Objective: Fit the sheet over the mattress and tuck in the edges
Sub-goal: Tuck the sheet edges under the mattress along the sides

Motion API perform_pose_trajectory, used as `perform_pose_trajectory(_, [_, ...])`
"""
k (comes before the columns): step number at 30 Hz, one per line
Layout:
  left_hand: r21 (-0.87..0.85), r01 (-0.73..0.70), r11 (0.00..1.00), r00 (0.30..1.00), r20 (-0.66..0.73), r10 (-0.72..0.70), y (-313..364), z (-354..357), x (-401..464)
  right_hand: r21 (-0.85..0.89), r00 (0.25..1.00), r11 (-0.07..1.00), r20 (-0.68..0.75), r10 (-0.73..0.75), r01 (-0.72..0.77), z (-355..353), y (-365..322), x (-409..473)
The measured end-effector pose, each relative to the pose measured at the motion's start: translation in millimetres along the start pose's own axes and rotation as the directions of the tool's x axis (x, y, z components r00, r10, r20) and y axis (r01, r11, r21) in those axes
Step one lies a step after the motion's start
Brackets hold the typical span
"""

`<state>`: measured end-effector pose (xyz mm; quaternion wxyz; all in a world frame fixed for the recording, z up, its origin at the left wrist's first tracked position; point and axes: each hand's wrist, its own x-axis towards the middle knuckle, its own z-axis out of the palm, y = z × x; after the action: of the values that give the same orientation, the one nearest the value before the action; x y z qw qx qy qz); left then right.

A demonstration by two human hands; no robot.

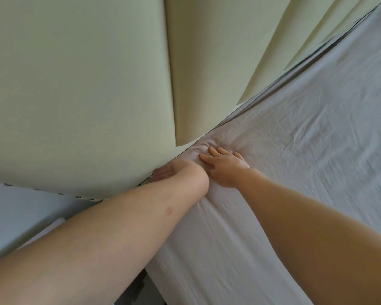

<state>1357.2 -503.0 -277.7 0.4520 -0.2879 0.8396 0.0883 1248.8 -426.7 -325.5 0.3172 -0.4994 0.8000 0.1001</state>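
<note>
The sheet (295, 150) under your hands is a thin, matt, pale grey woven cloth, finely creased all over and bunched into soft puckers at the corner where your right hand (224, 170) lies flat on it and your left hand (174, 172) reaches down beside it. The headboard (75, 84) beside you looks like padded upholstery in a smooth, matt, pale green covering with an even surface, parted by deep seams into panels. Along its lower edge you can see a row of small dull round studs (77, 197), too blurred to tell their material.
</note>
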Motion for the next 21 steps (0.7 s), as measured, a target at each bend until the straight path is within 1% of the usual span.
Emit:
perform_pose_trajectory(1, [-0.011, -0.021, 1.0, 0.998, -0.052, 0.02, 3.5, 5.8, 1.0, -0.006, 1.0, 1.0, 0.019, -0.005, 0.005, -0.8, -2.4, -2.0])
perform_pose_trajectory(2, [-0.022, -0.074, 0.997, 0.99, -0.124, 0.071, 4.5, 4.4, 1.1, -0.015, 0.999, 1.0, 0.031, -0.01, 0.01, -2.9, -4.8, -3.5])
perform_pose_trajectory(3, [-0.078, -0.124, 0.989, 0.964, -0.247, 0.102, 5.6, 5.0, 6.0, -0.025, 0.999, 1.0, 0.045, -0.014, 0.015, -5.2, -6.1, -4.3])
perform_pose_trajectory(4, [-0.113, -0.175, 0.978, 0.932, -0.339, 0.127, 3.7, 6.8, 8.7, -0.027, 0.998, 0.999, 0.061, -0.018, 0.02, -9.2, -7.7, -5.6])
perform_pose_trajectory(5, [-0.144, -0.236, 0.961, 0.897, -0.412, 0.158, 3.3, 4.7, 12.2, -0.006, 0.997, 1.0, 0.078, -0.02, 0.021, -15.0, -6.4, -7.6])
perform_pose_trajectory(6, [-0.167, -0.257, 0.952, 0.885, -0.435, 0.163, -0.7, 7.0, 11.8, 0.057, 0.996, 0.998, 0.085, -0.024, 0.019, -20.6, -7.1, -9.3])
perform_pose_trajectory(8, [-0.209, -0.255, 0.944, 0.9, -0.409, 0.152, -0.2, 15.4, 22.6, 0.195, 0.997, 0.981, 0.066, -0.035, 0.021, -28.8, -1.6, -12.5])
perform_pose_trajectory(9, [-0.204, -0.251, 0.946, 0.902, -0.403, 0.153, -0.2, 17.9, 25.8, 0.208, 0.998, 0.977, 0.035, -0.049, 0.041, -28.3, 0.9, -13.4])
perform_pose_trajectory(12, [-0.167, -0.252, 0.953, 0.894, -0.418, 0.163, 7.2, 14.7, 37.2, 0.072, 0.993, 0.992, -0.063, -0.096, 0.1, -16.4, 18.7, -14.0])
perform_pose_trajectory(14, [-0.147, -0.25, 0.957, 0.902, -0.394, 0.175, 7.6, 9.4, 41.8, 0.058, 0.989, 0.991, -0.089, -0.119, 0.125, -10.4, 26.3, -16.5])
perform_pose_trajectory(17, [-0.135, -0.235, 0.963, 0.918, -0.356, 0.174, 5.2, 3.4, 50.9, 0.076, 0.97, 0.976, -0.152, -0.19, 0.203, -14.6, 36.3, -19.2])
perform_pose_trajectory(19, [-0.165, -0.21, 0.964, 0.927, -0.346, 0.143, 14.8, -4.3, 51.9, 0.001, 0.959, 0.985, -0.229, -0.169, 0.174, -23.7, 58.6, -15.6])
perform_pose_trajectory(21, [-0.176, -0.171, 0.969, 0.939, -0.327, 0.106, 18.7, -14.0, 51.8, -0.014, 0.955, 0.994, -0.279, -0.105, 0.105, -43.0, 80.7, 2.9])
